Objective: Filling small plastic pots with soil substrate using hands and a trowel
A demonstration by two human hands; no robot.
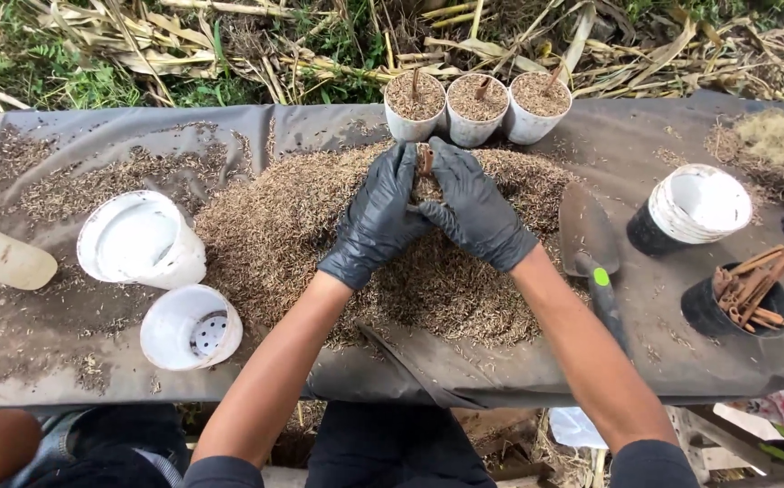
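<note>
Both hands wear black gloves and meet over the middle of the husk pile (pixel 320 244), which covers the centre of the dark sheet (pixel 67 136) on the table. The left hand (pixel 376 220) and the right hand (pixel 475 210) are cupped together around a small pot (pixel 424 187), fingers wrapped close on it; the pot is almost hidden, with only husk fill and a brown cutting (pixel 425 161) showing upright between the thumbs. The pot is held just above the pile's far part.

At the far edge, just beyond the hands, three white pots (pixel 475 110) stand side by side, touching, each filled with husk and each with a short brown stick in it.

Toward the left edge, two white pots lie tipped on the sheet: a larger stack (pixel 142 240) and, nearer the front edge, a single one (pixel 191 327) whose perforated bottom shows. A pale bottle (pixel 2 257) lies at the left edge.

Right of the pile, a trowel (pixel 591 253) lies on the sheet, blade toward the far edge, dark handle with a green spot toward the front. Further right lies a stack of white cups (pixel 692 206) in a black holder, and nearer the front a black pot (pixel 735 307) holds brown cuttings. A heap of pale fibre (pixel 782 140) sits at the far right corner.
</note>
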